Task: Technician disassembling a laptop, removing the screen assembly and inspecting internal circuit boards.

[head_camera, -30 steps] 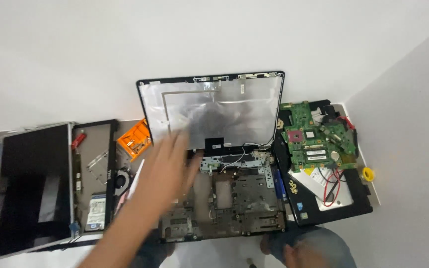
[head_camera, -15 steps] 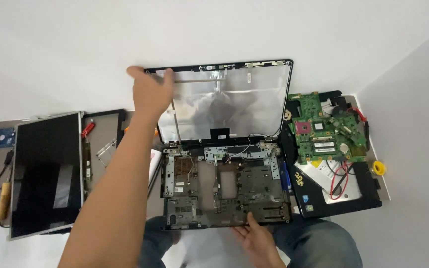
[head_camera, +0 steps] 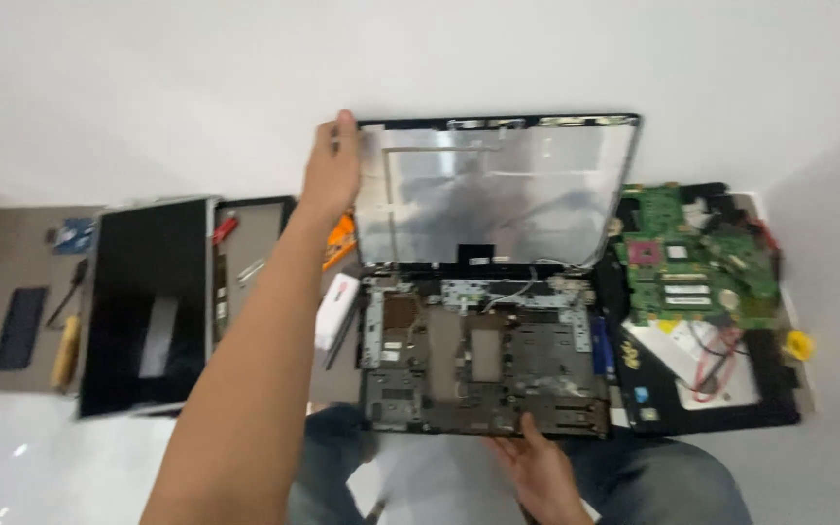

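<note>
The laptop base (head_camera: 483, 365) is placed at centre, with the lid shell (head_camera: 493, 190) raised at its 12 o'clock edge. At 3 o'clock a circuit board (head_camera: 697, 258) is laid on a panel (head_camera: 721, 413). At 9 o'clock a screen panel (head_camera: 143, 301) is set, with a screwdriver (head_camera: 66, 350) beyond it

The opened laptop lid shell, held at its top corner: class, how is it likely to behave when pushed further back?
The lid shell is an empty, thin panel, so it probably flexes and feels light. The left hand grips one corner only, so it may twist. The right hand steadies the base frame, which might otherwise tip.
</note>
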